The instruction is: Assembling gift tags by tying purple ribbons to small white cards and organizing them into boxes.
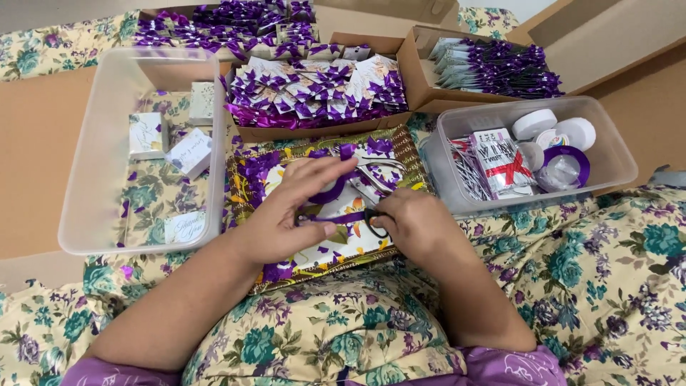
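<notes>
My left hand (pixel 289 214) holds a roll of purple ribbon (pixel 334 191), with a strip pulled out under the thumb toward the right. My right hand (pixel 407 223) is closed on the black handles of a pair of scissors (pixel 379 175), whose metal blades point up and away over the ribbon. Both hands work above a shiny patterned tray (pixel 404 154) littered with purple ribbon scraps (pixel 254 171).
A clear bin (pixel 96 179) at left holds small white boxes (pixel 189 151). Cardboard boxes (pixel 411 64) behind are full of cards with purple bows (pixel 314 89). A clear bin (pixel 614 154) at right holds tape rolls, a ribbon spool and packets. Floral cloth covers my lap.
</notes>
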